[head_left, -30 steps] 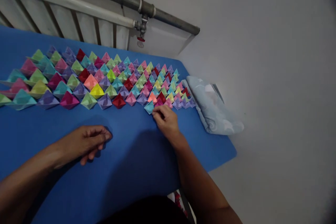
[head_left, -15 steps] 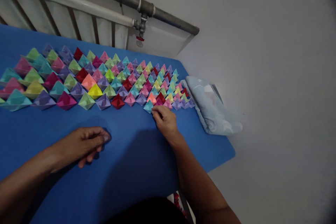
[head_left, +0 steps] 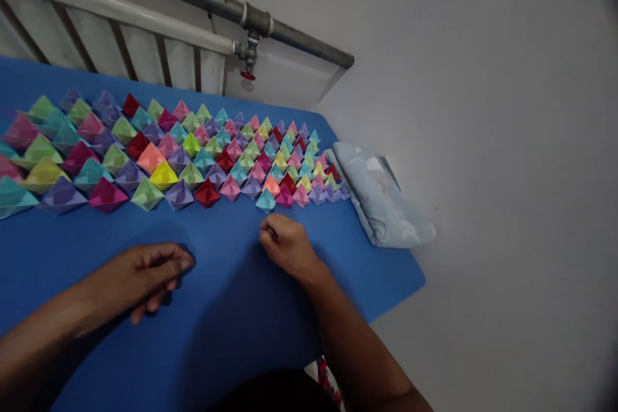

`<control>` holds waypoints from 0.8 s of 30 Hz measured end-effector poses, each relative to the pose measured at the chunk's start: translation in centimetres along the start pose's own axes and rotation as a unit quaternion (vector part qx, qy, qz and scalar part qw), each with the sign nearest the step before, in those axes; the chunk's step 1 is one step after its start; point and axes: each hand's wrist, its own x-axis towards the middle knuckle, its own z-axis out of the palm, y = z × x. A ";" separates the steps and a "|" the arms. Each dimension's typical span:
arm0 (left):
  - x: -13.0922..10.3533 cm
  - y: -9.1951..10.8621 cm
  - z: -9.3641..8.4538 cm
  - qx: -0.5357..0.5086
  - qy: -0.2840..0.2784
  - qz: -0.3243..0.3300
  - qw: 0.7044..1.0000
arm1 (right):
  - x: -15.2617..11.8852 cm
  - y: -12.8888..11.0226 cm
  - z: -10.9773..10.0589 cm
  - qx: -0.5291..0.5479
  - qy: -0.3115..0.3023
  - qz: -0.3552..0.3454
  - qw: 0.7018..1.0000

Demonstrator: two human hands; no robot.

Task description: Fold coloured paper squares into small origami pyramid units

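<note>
Packed origami boats, pretty easy to bump
Blue counter (head_left: pixel 222 238) has room between the grips, edge off past the right forearm. Boats (head_left: pixel 163 175) crowd beyond both, folded cloth (head_left: pixel 376 196) further right. Left hand (head_left: pixel 149 273) and right hand (head_left: pixel 287 241) look narrow, nothing visible inside; a stray knuckle could shove the turquoise boat (head_left: pixel 265 201) just beyond the right.

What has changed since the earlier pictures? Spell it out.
The right hand has let go of the front turquoise paper boat and drawn back toward the person, leaving bare blue surface between them. The view has shifted slightly. The boat has stayed in its place beside its neighbours; the left hand and the folded cloth look unmoved.
</note>
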 end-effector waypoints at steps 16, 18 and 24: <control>1.4 -0.3 0.5 -0.019 0.044 0.031 0.998 | 0.5 -0.2 1.0 -0.032 -0.031 -0.041 0.998; 1.3 -0.3 0.7 -0.010 0.050 0.043 0.998 | 0.2 -0.6 1.4 -0.024 -0.038 -0.092 0.995; 0.1 1.1 0.2 -0.005 0.024 0.056 0.998 | -0.1 -2.1 3.2 0.003 -0.018 -0.205 0.979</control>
